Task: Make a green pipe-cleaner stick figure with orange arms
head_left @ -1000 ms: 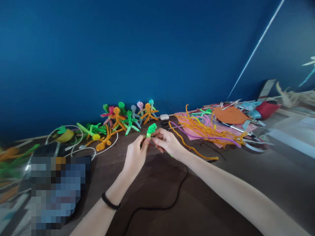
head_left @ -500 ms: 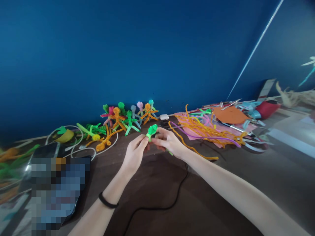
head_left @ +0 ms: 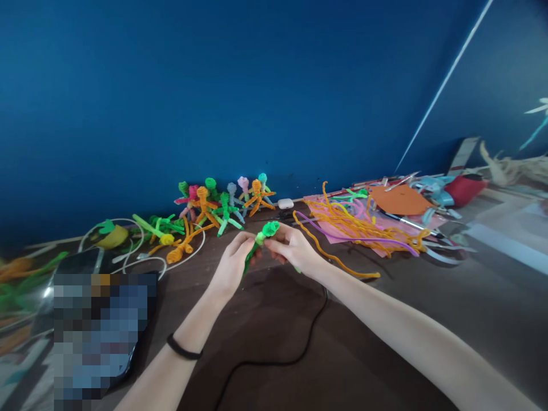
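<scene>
A green pipe-cleaner figure (head_left: 269, 229) with a coiled head is held between both hands over the table. Its lighter green middle sits between the fingertips, and a dark green strand runs down past the left palm. My left hand (head_left: 234, 260) pinches it from the left, fingers closed. From the right, my right hand (head_left: 295, 249) grips it by the head and middle, with the fingertips partly hidden behind it. A short light green end shows below the right hand.
Several finished pipe-cleaner figures (head_left: 203, 200) stand along the blue wall. Orange pipe cleaners (head_left: 363, 228) lie heaped on pink sheets at the right. A white earbud case (head_left: 285, 204) rests at the back. At left are a dark tablet-like device (head_left: 143, 314) and white cable (head_left: 201, 245); a black cord (head_left: 274, 363) crosses the front.
The green figure has tilted over to the right, and its dark green strand now shows beside my left palm. My left hand has shifted slightly left and turned.
</scene>
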`<state>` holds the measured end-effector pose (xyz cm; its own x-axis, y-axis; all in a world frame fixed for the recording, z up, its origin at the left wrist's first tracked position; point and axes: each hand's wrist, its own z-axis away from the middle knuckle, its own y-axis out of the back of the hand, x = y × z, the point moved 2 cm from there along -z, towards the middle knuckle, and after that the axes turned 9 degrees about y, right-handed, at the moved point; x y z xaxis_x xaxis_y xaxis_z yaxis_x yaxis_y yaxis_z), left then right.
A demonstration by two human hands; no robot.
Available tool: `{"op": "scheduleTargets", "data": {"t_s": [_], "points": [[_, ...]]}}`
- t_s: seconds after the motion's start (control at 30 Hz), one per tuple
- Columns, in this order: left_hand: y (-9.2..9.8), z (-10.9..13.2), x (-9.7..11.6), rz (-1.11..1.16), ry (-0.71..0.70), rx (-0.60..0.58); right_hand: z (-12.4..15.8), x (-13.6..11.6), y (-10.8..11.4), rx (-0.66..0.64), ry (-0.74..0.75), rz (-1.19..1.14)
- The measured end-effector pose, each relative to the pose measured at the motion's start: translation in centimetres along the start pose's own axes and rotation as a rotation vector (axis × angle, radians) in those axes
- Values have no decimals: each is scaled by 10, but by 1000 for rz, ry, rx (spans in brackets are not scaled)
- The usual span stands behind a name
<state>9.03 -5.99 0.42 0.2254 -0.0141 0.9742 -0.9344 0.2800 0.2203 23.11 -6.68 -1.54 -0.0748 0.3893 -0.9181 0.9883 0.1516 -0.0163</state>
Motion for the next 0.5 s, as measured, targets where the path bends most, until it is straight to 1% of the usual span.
{"op": "scheduleTargets", "data": {"t_s": [0.1,0.2,0.37,0.43,0.5], "points": [[2,2,2,-238,-139,112,0,2,0,9,-22,-12],[1,4,3,-459,-247,146,-1,1,0,24,-31,-36],[0,7,2,-705,-416,291,-1,1,-2,23,-69,-98],[0,8,1,-791,-448,325,-1,2,-3,21,-80,-118],[0,9,1,-847,-452,333,0,2,-3,20,-91,-125]]}}
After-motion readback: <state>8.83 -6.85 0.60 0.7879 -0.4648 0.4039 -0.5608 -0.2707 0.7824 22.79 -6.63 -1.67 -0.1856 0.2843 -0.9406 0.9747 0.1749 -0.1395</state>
